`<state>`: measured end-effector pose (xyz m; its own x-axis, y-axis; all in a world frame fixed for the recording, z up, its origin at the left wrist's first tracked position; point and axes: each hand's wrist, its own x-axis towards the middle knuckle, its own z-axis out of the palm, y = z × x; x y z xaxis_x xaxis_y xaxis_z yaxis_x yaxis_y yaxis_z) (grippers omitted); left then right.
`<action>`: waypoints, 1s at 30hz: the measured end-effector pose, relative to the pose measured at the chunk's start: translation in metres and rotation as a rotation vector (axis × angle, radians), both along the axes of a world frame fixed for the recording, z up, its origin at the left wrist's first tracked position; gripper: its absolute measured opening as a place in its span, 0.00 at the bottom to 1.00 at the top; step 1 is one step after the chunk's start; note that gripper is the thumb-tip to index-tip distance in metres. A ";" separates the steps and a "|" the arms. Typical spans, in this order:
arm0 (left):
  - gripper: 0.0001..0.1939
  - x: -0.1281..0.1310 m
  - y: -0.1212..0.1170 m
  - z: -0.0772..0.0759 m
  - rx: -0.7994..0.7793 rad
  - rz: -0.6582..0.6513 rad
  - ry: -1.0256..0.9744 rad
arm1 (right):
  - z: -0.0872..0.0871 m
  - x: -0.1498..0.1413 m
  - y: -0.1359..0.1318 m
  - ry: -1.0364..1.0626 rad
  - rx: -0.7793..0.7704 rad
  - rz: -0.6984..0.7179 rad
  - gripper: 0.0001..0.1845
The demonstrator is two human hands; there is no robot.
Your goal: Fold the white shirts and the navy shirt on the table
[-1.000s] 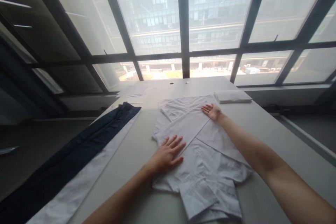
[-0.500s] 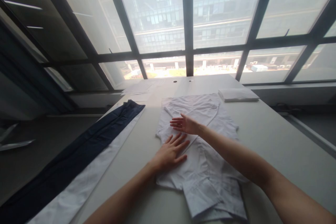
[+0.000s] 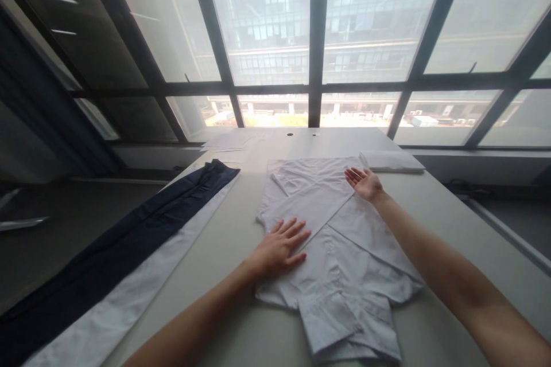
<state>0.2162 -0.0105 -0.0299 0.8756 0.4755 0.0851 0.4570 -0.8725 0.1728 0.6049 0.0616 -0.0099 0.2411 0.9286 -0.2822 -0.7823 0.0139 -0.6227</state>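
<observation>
A white shirt (image 3: 331, 246) lies partly folded on the table, with one sleeve laid across it and a cuffed sleeve end pointing toward me. My left hand (image 3: 282, 246) rests palm down on the shirt's left side, fingers spread. Over the shirt's far right part is my right hand (image 3: 365, 183), turned on its edge with the fingers stretched out and nothing held. Whether the right hand touches the cloth I cannot tell.
Dark navy trousers (image 3: 142, 241) lie along the left table edge on top of white cloth (image 3: 142, 298). A flat white stack (image 3: 394, 161) sits at the back right, and white sheets (image 3: 228, 143) at the back left. Large windows stand behind the white table (image 3: 456, 229).
My right hand has swept right and slightly away from me across the shirt, and the cloth beneath looks smoother. My left hand has stayed in place on the shirt.
</observation>
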 end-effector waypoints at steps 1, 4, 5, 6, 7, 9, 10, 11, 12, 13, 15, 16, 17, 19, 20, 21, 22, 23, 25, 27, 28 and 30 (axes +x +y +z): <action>0.32 0.000 0.000 0.000 0.002 0.002 0.004 | 0.000 -0.005 -0.013 -0.005 0.022 0.043 0.20; 0.31 0.000 0.001 0.000 0.007 0.001 0.011 | -0.004 -0.027 -0.062 -0.050 0.077 0.339 0.20; 0.31 0.000 0.002 0.000 0.008 -0.001 0.012 | -0.006 -0.033 -0.080 -0.067 0.049 0.455 0.20; 0.31 0.000 0.002 -0.001 0.010 -0.004 0.012 | -0.008 -0.038 -0.096 -0.082 0.020 0.549 0.21; 0.31 0.000 0.003 -0.002 0.013 -0.008 0.010 | -0.011 -0.039 -0.111 -0.088 0.005 0.601 0.21; 0.31 0.000 0.006 -0.004 0.022 -0.013 0.001 | -0.015 -0.033 -0.132 -0.075 -0.025 0.582 0.22; 0.31 0.000 0.007 -0.005 0.027 -0.015 -0.004 | -0.016 -0.026 -0.138 -0.057 -0.037 0.523 0.23; 0.31 0.000 0.008 -0.006 0.030 -0.017 -0.008 | -0.017 -0.016 -0.141 -0.035 -0.048 0.444 0.23; 0.31 0.000 0.009 -0.007 0.031 -0.018 -0.008 | -0.017 -0.006 -0.143 -0.011 -0.056 0.356 0.24; 0.31 0.000 0.009 -0.007 0.031 -0.018 -0.006 | -0.018 0.004 -0.143 0.012 -0.057 0.269 0.24; 0.30 -0.001 0.010 -0.007 0.030 -0.017 0.000 | -0.018 0.021 -0.141 0.042 -0.046 0.106 0.25; 0.30 -0.001 0.009 -0.006 0.029 -0.015 0.003 | -0.018 0.026 -0.140 0.050 -0.039 0.045 0.25; 0.30 0.000 0.009 -0.006 0.028 -0.013 0.007 | -0.017 0.029 -0.139 0.057 -0.032 0.002 0.25; 0.30 0.000 0.009 -0.005 0.027 -0.013 0.013 | -0.016 0.028 -0.137 0.073 -0.015 -0.032 0.26; 0.30 0.000 0.009 -0.005 0.028 -0.014 0.012 | -0.014 0.025 -0.136 0.080 -0.003 -0.024 0.26; 0.30 0.000 0.010 -0.005 0.029 -0.016 0.010 | -0.013 0.020 -0.134 0.085 0.010 -0.004 0.26; 0.30 -0.001 0.010 -0.005 0.032 -0.017 0.007 | -0.013 0.014 -0.132 0.085 0.016 0.021 0.26; 0.30 -0.001 0.010 -0.005 0.034 -0.018 0.006 | -0.013 0.008 -0.129 0.081 0.010 0.052 0.25; 0.30 -0.001 0.009 -0.004 0.035 -0.015 0.014 | -0.015 -0.005 -0.124 0.064 -0.036 0.086 0.22; 0.30 -0.001 0.009 -0.003 0.031 -0.009 0.026 | -0.019 -0.013 -0.121 0.047 -0.083 0.081 0.18; 0.30 -0.001 0.008 -0.003 0.028 -0.006 0.030 | -0.021 -0.016 -0.120 0.043 -0.090 0.076 0.17; 0.30 -0.001 0.007 -0.001 0.020 -0.002 0.038 | -0.023 -0.017 -0.122 0.040 -0.078 0.074 0.17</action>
<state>0.2157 -0.0035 -0.0312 0.8793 0.4722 0.0615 0.4611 -0.8766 0.1378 0.5880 -0.0609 -0.0328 0.1602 0.9180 -0.3627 -0.8037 -0.0920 -0.5879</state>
